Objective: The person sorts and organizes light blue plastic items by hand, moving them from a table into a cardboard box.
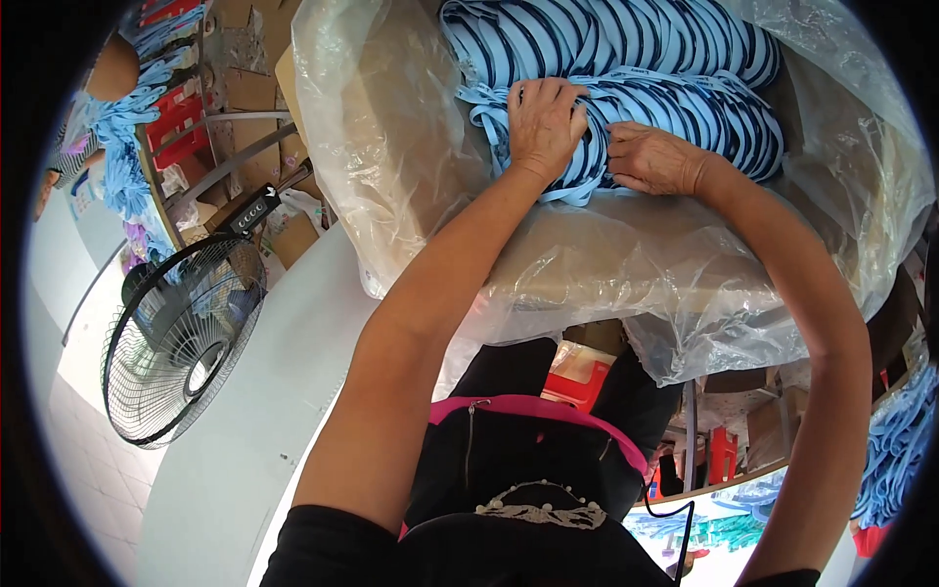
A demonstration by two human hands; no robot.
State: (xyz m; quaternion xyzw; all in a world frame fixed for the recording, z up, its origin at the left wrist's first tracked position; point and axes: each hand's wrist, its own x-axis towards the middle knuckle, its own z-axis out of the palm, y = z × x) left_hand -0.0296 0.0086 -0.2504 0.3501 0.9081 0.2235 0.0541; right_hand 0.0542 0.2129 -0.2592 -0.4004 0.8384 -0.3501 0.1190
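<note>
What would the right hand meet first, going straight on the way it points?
Probably the left hand, just ahead of the right hand's knuckles, across the nearer blue bundle; depth is unclear.

Far strap bundle (pixel 606 44) lying behind near strap bundle (pixel 699 117), both sitting inside plastic liner (pixel 597 264). Left hand (pixel 543 127) resting on near strap bundle, right hand (pixel 657 159) sitting rightward. Fan (pixel 186 342) standing left of plastic liner.

On my remote feed, striped rolls (pixel 704 122) look like matt cloth w/ ridged folds. Liner (pixel 675 342) over near edge of carton (pixel 286 86): glossy, crinkled clear plastic; carton, matt cardboard. Fan grille (pixel 181 342) off its near-L corner: metal-looking wire.
</note>
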